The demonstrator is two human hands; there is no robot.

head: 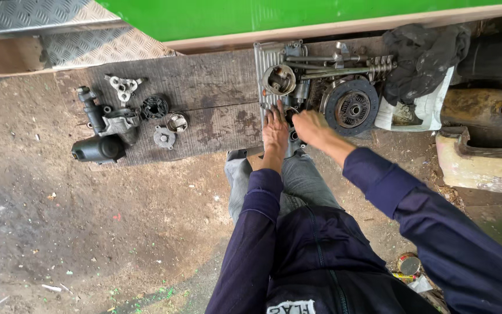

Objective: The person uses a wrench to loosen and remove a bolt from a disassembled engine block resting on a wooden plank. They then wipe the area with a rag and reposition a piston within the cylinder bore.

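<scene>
Hands work together at the plank's [204, 81] near edge: the left hand [275, 131] lies flat, steadying the engine casing [271, 58], while the right hand [309, 125] curls over a small part there, its grip unclear.

My one view, head-worn camera looking steeply down past my own chest, facing forward over the wooden board [204, 110] on the dirt floor [59, 232], fairly near, no second view to share.
</scene>
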